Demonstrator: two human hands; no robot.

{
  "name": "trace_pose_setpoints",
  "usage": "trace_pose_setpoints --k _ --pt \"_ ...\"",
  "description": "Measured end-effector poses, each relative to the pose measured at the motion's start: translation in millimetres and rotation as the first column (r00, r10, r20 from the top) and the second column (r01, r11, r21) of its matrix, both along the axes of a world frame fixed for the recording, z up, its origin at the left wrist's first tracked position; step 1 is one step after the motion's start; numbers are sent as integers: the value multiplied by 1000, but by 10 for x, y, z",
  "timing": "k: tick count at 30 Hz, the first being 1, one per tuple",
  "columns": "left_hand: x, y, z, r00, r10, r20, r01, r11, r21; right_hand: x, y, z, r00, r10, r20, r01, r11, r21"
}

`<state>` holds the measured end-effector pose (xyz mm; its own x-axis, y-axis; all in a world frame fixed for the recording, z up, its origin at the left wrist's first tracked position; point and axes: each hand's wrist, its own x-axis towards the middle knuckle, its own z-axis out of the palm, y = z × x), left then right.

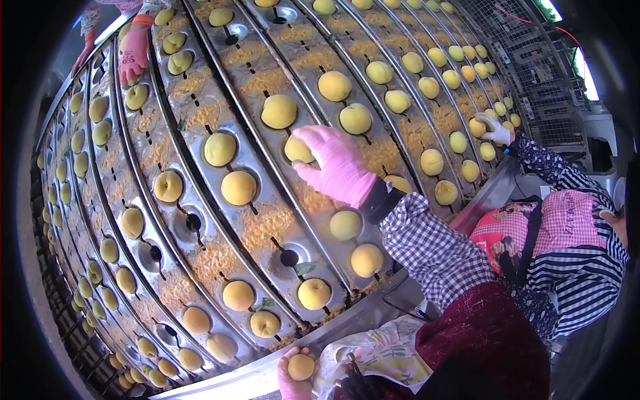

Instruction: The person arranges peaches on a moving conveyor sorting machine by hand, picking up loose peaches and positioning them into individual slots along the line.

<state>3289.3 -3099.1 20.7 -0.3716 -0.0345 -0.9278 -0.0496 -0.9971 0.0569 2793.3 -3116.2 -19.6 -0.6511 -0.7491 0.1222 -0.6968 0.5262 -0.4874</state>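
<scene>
In a pink glove, my right hand (339, 168) reaches over the metal conveyor and has its fingers and thumb around a yellow peach (297, 151) at one of the cups. My left hand (288, 385), low by the conveyor's near edge, holds another yellow peach (301, 367) in its curled fingers. Just beyond my right fingers sits a larger peach (279, 111) in its cup. Two more peaches, one of them this pale one (345, 225), lie in the same lane on the near side of my right wrist.
Metal lanes (263, 223) with peaches in round cups fill the view; some cups, like this one (289, 258), hold no fruit. A co-worker's gloved hand (495, 129) touches a peach at right; another person's pink glove (134, 55) is at upper left. Wire mesh (543, 87) stands behind.
</scene>
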Motion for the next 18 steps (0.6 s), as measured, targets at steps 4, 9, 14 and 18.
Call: trace_pose_setpoints --k 4,9,14,18 --pt "-665 -392 323 943 -334 -9 315 897 -309 -412 298 -133 976 -154 -155 182 965 187" --pt "-1741 -891 367 833 -544 97 444 555 -703 -913 582 -269 959 -149 -242 246 865 438" --pt "-2310 -1045 156 732 -565 380 460 -1 -888 -949 557 -294 974 -148 -174 211 877 431" --pt "-2329 -998 -142 507 -584 633 487 -413 -770 -846 510 -351 973 -170 -155 224 849 477"
